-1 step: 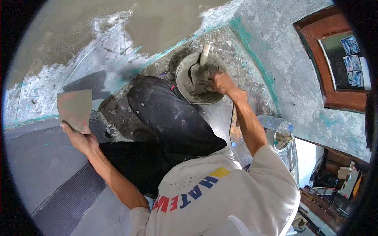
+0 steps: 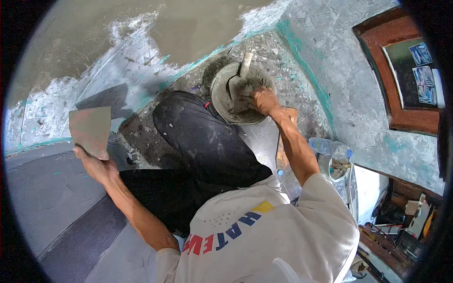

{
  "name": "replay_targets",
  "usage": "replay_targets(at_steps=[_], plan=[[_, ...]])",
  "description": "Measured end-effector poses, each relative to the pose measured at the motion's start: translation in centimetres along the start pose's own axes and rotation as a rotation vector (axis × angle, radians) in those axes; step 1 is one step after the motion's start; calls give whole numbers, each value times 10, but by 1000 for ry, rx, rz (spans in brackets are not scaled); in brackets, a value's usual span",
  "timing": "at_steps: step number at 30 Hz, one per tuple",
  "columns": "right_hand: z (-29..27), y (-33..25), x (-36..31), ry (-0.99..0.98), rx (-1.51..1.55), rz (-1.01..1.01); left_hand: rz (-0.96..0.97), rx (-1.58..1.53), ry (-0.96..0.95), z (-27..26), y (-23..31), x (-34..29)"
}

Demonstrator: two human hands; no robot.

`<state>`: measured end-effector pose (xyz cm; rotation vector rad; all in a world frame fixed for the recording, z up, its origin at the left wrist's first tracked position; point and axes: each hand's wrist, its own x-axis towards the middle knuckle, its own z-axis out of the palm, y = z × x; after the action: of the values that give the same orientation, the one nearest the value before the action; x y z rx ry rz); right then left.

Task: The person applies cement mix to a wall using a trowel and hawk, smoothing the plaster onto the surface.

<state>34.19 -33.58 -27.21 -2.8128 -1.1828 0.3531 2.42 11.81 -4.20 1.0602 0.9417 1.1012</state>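
My left hand (image 2: 98, 167) grips the lower edge of a flat trapezoid plastering board (image 2: 89, 129), grey with faint reddish smears. It is held up near the wall, at the left. My right hand (image 2: 266, 102) reaches into a round bucket (image 2: 220, 109) of wet grey mortar (image 2: 243, 101). Its fingers are bent and closed at the mortar; what they hold, if anything, is hidden. A trowel with a pale handle (image 2: 246, 64) rests in the bucket, its handle leaning over the far rim and its blade partly in the mortar.
Wet plaster (image 2: 184, 33) covers part of the far wall. Rubble (image 2: 141, 137) lies along the wall's foot. Plastic bottles (image 2: 325, 147) and a small clear container (image 2: 339, 169) stand right of my right arm. A brown wooden frame (image 2: 394, 94) is on the right wall.
My right hand has shifted slightly within the bucket, its fingers lower against the mortar. The left hand and its board are almost still.
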Motion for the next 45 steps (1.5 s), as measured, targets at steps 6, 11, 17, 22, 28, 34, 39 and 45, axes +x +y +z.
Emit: replay_targets(at_steps=[6,11,17,22,28,34,39,45], plan=[[63,-16,26,-332,-289,-47,26,30,12,11,-2,-3],[3,-46,12,-562,-247,67,5,17,11,14,4,-10],[-53,-48,32,251,-514,-179,4,3,-24,8,-2,-6],[-62,-25,80,167,-779,-256,15,-63,-141,5,-4,-2],[-18,-31,16,232,-475,-265,34,-73,-100,6,-1,-5],[-6,-36,-24,-154,-319,109,-3,-65,-125,8,-1,-6],[-32,-31,-35,-322,-207,224,22,-52,-106,16,-2,-10],[-25,-40,-46,-80,-316,-14,-20,-24,-112,19,0,-13]])
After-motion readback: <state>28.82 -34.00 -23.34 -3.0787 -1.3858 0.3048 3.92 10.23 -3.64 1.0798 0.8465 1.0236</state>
